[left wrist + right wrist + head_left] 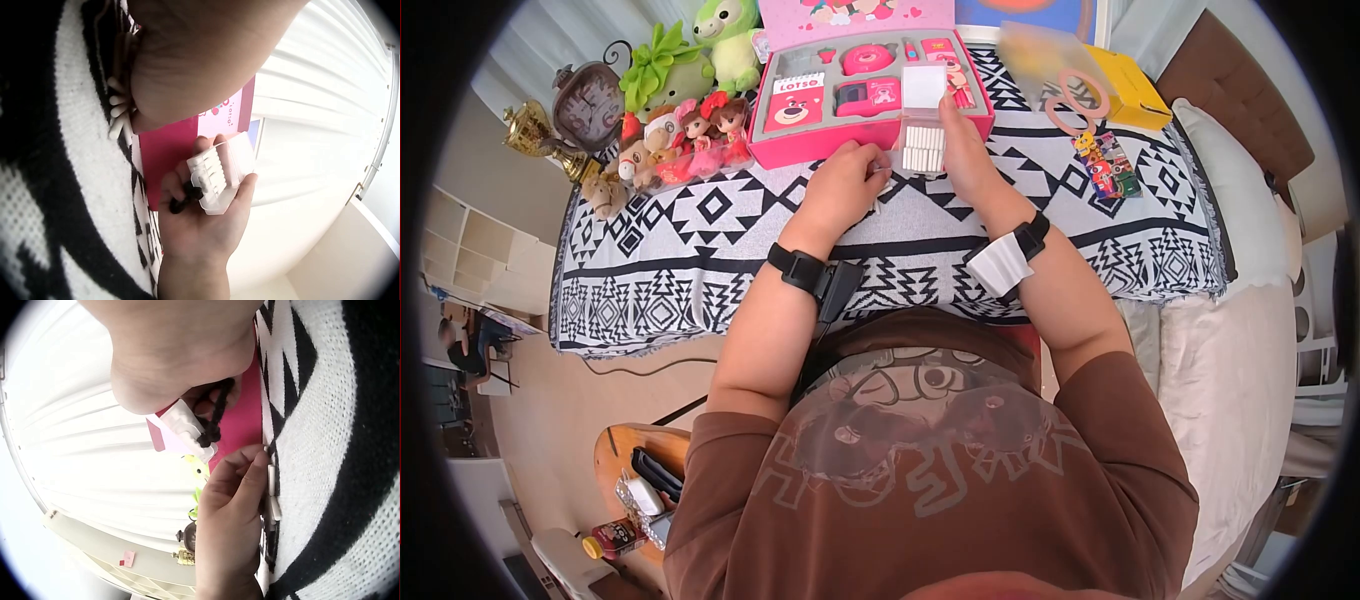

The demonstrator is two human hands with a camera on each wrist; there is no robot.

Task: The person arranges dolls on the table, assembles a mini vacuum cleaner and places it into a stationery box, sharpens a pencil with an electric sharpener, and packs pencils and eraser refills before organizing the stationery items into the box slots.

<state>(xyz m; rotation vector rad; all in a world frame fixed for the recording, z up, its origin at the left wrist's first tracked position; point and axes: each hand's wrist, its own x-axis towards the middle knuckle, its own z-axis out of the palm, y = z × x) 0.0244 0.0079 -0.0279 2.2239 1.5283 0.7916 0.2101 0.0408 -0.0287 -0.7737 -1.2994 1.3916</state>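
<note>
My right hand (967, 160) (209, 231) holds a small clear box (222, 194) upright with its lid raised; white-tipped sticks (923, 150) (211, 172) stand packed inside. A dark cord or band (186, 197) (215, 422) hangs at that hand's fingers. Left of the box, low over the patterned cloth, my left hand (840, 190) (228, 509) has curled fingers, thumb and forefinger meeting at a few loose white sticks (117, 109) (272, 481). The palm partly hides them.
A pink gift box (830, 140) stands open behind both hands. Dolls and plush toys (690, 145) line the left, beside a clock (588, 105) and gold trophy (528, 130). At the right lie colourful cards (1107, 165), pink rings (1080, 100) and a yellow box (1135, 90).
</note>
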